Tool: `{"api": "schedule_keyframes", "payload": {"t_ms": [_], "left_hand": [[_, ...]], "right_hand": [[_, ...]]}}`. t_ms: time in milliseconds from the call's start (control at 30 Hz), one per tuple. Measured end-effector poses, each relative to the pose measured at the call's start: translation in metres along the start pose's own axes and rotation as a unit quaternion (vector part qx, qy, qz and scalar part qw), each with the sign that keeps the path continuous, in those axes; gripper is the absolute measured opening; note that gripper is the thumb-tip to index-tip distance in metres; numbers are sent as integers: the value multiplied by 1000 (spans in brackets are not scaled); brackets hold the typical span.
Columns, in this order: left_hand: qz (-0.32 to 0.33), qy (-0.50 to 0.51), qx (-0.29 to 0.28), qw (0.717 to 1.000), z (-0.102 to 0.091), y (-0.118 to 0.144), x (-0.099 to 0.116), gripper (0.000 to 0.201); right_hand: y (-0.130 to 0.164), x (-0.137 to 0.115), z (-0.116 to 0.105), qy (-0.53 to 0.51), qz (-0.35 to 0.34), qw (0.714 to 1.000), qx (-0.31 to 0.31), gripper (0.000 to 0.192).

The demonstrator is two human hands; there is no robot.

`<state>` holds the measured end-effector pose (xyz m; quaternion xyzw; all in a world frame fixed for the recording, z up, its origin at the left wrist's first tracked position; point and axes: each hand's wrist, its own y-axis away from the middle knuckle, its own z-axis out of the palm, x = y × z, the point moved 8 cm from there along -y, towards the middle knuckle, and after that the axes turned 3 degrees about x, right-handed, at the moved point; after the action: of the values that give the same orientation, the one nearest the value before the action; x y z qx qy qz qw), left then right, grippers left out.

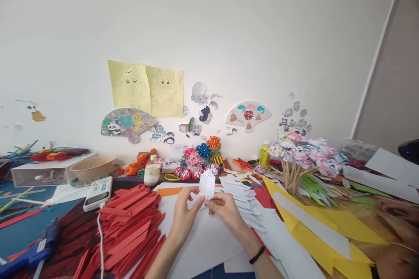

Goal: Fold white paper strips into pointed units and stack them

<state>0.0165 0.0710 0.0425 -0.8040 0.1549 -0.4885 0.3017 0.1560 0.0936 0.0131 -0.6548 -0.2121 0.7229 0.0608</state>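
A small folded piece of white paper (pixel 207 184) is held up at the middle of the desk. My left hand (pixel 188 209) pinches its lower left side between thumb and fingers. On the other side, my right hand (pixel 225 210) grips the bottom edge, with a black band on that wrist. Beneath both hands lie large white sheets (pixel 203 244). Left of my left hand is a big pile of folded red paper strips (pixel 134 231). To the right of my right hand sits a stack of folded white paper pieces (pixel 244 202).
A blue glue gun (pixel 41 244) and a white power bank (pixel 98 194) with a cable lie at left. Behind stand a bottle (pixel 152 171) and paper flowers (pixel 194 159). Yellow sheets (pixel 314 231) and paper roses on sticks (pixel 301 157) are right. Another person's hand (pixel 397 213) rests at far right.
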Motion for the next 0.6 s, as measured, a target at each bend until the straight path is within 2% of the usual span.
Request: {"api": "schedule_keyframes", "payload": {"t_ms": [67,267,467,600], "left_hand": [[-16,5,-15,1000,3,1,-3,22],[-11,-4,-5,1000,2,2,-2,23],[-3,-9,-3,1000,1,1,-1,24],[-1,-23,-8,1000,2,2,1,27]], "right_hand": [[0,-1,0,-4,-1,1000,4,27],[1,2,2,-5,23,1000,-7,29],[0,0,-3,34,14,999,26,29],[-1,4,0,32,19,999,10,30]]}}
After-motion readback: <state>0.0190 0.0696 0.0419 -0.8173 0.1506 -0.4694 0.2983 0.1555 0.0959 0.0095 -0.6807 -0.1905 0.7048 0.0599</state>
